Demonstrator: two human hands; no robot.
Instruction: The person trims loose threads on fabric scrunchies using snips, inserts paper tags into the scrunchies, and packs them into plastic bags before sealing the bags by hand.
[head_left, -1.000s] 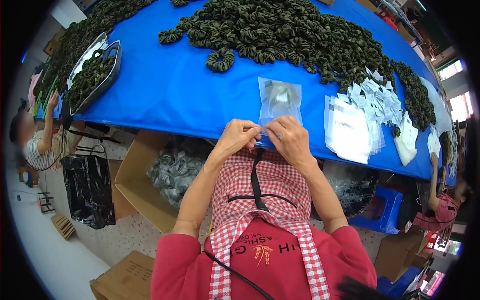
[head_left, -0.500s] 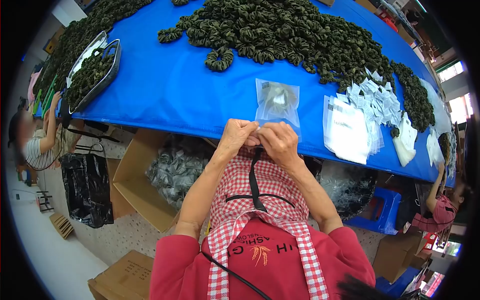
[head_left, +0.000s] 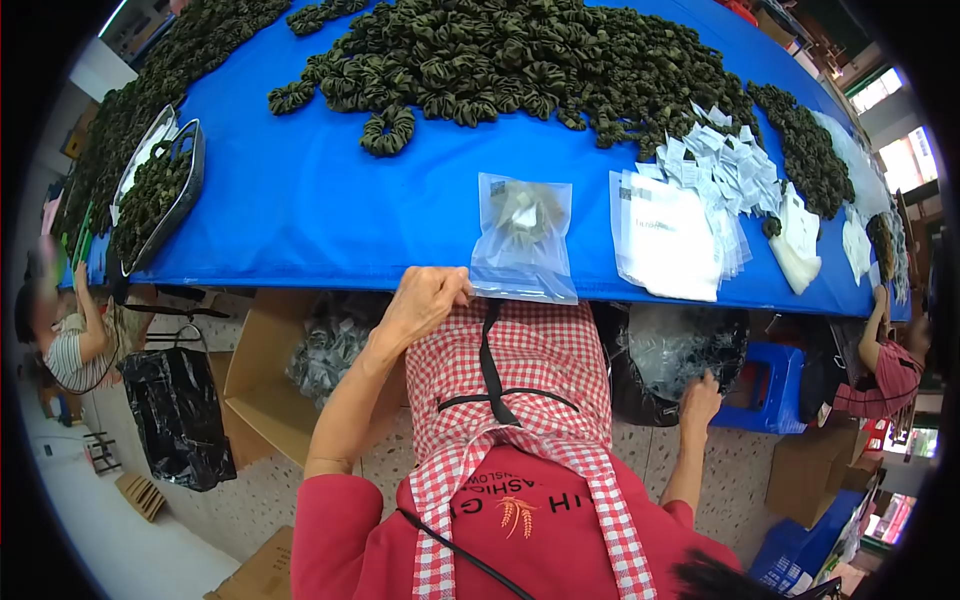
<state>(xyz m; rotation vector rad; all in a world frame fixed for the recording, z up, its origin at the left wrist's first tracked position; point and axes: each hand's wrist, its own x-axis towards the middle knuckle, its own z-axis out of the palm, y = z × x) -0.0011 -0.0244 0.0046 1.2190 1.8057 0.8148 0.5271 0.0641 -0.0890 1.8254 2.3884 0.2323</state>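
A clear plastic bag [head_left: 552,262] with a dark green scrunchie [head_left: 528,222] and a white label inside lies at the table's near edge. My left hand [head_left: 428,302] is closed, its fingertips pinching the bag's near left corner. Down to the right, my right hand [head_left: 699,400] is away from the table with its fingers slightly apart, at the rim of a black-lined bin [head_left: 640,385] of clear plastic scraps. Nothing is visible in that hand. Right of the bag lie a stack of printed clear bags [head_left: 672,240] and a heap of small white packets [head_left: 722,172].
A big pile of dark green scrunchies [head_left: 480,60] covers the far side of the blue table [head_left: 330,200]. A tray [head_left: 165,205] of scrunchies stands left. Below are a cardboard box [head_left: 262,375] and a blue stool [head_left: 775,390]. Other people work at both sides.
My right hand has left the bag's near edge and moved down right to the bin. My left hand has stayed at the bag, now by its left corner. The view has shifted slightly.
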